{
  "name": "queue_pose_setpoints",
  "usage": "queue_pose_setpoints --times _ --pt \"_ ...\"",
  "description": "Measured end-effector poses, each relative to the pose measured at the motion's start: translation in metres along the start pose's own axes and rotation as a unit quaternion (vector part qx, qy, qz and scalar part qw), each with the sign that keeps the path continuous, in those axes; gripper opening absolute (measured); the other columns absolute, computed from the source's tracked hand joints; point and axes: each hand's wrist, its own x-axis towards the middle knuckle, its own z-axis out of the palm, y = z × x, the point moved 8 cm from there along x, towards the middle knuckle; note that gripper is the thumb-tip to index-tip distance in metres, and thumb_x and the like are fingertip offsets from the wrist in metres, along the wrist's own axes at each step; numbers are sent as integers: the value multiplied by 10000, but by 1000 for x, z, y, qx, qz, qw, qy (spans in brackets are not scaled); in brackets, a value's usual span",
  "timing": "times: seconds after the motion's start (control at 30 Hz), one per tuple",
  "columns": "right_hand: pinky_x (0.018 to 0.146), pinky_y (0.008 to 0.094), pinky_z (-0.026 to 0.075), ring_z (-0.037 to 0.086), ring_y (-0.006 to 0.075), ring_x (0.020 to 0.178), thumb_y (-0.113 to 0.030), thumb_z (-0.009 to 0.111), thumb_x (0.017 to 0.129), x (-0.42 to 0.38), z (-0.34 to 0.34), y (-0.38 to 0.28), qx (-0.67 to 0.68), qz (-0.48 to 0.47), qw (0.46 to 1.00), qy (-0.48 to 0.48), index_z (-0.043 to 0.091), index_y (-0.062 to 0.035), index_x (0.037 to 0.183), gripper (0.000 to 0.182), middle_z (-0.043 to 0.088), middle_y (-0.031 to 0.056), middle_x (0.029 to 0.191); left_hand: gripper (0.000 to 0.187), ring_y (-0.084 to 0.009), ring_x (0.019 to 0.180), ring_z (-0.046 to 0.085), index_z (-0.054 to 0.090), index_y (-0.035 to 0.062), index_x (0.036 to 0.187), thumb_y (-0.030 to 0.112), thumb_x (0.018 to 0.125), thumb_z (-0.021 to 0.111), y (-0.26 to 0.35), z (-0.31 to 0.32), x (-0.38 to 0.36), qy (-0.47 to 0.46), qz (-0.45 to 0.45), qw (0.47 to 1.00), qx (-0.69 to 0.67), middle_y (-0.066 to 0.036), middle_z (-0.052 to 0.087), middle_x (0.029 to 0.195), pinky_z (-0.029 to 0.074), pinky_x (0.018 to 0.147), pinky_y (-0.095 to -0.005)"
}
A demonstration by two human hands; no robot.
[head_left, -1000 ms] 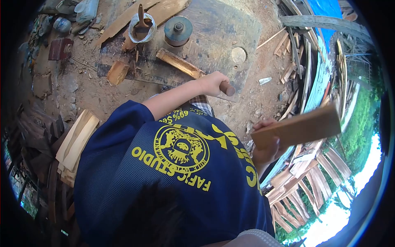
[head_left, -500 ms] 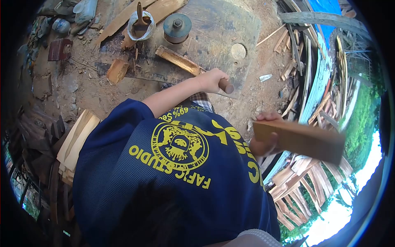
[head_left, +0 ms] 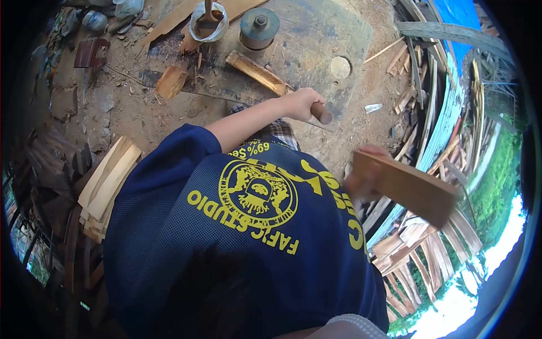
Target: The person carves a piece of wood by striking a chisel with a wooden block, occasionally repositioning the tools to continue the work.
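My left hand (head_left: 305, 105) is closed around the round wooden handle (head_left: 322, 113) whose end pokes out past my fist. In line with it on the other side of the fist lies a long, narrow wooden piece (head_left: 259, 73) with a golden-brown top; the fist hides where the two meet. On the right, my right hand (head_left: 361, 179), blurred, grips one end of a flat brown wooden board (head_left: 415, 189). The board is held up beside my body, its far end slanting down to the right.
A worn work board (head_left: 316, 39) lies on the dirt ground. On it stand a round metal-topped block (head_left: 259, 28) and a white tub (head_left: 209, 22) with a brush (head_left: 209, 8). A wood offcut (head_left: 171, 82) lies nearby. Stacked boards (head_left: 110, 181) are at left, timber strips (head_left: 423, 254) at right.
The view has shifted, so the ground objects sit further right and slightly higher. My right hand has tilted the board and its far end has swung inward. My left hand keeps its grip.
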Motion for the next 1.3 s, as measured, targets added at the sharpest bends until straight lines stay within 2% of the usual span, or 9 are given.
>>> queue_pose_setpoints --times 0.07,0.17,0.43,0.57,0.73,0.9,1.0,1.17,1.3 --pt "732 314 502 641 233 811 -168 709 849 -23 22 68 -496 72 859 -99 583 30 1098 342 643 164 945 218 -342 741 642 646 34 779 -70 588 623 -1 7 1 -21 5 1000 22 -164 649 745 497 658 -371" --pt "709 320 495 605 196 819 -204 750 836 -21 10 75 -365 262 888 -94 526 27 1171 464 605 130 941 218 -357 778 639 654 62 767 -33 570 649 5 1 -2 7 -2 997 79 -140 662 751 507 683 -397" --pt "705 391 554 671 289 780 -260 684 864 13 9 -86 -70 -103 987 102 621 27 1040 343 682 178 960 265 -374 857 626 650 60 834 -34 587 671 4 11 0 -20 10 996 87 -141 675 849 506 718 -424" --pt "746 450 524 692 339 866 -331 733 825 -59 -5 84 -530 323 770 -148 597 -48 1082 405 693 197 957 208 -390 850 655 666 56 786 -6 597 607 -16 24 -4 -50 -35 989 138 -171 682 809 523 717 -449" --pt "590 289 483 599 143 693 -101 775 799 -46 -11 35 -410 234 881 -22 591 11 1041 324 642 107 812 365 -383 935 630 687 94 947 -18 601 657 -1 18 -7 -98 -24 985 143 -153 680 920 521 788 -461" --pt "760 363 494 602 246 824 -144 696 826 -56 -24 12 31 122 991 50 578 -9 1039 279 617 143 899 305 -292 942 641 680 161 890 36 613 656 0 12 -10 -79 2 980 180 -53 685 865 435 858 -429" --pt "788 383 478 609 235 909 -161 752 821 -88 -30 120 -394 299 865 -86 523 15 1153 440 627 164 938 279 -277 930 655 692 177 889 66 636 653 -4 14 -9 -100 3 976 196 -44 692 846 414 880 -435" --pt "539 242 457 571 91 650 -57 713 843 -52 4 37 -210 206 956 -3 538 29 1129 346 619 64 831 251 -262 939 654 689 179 879 70 654 666 5 3 -14 -97 12 968 231 -37 689 841 414 900 -440" --pt "789 324 505 633 226 770 -179 676 865 -40 11 -23 -45 45 998 1 536 49 1095 353 633 177 921 254 -259 949 654 694 186 888 75 660 671 10 1 -12 -118 9 965 235 -37 695 856 412 901 -442"
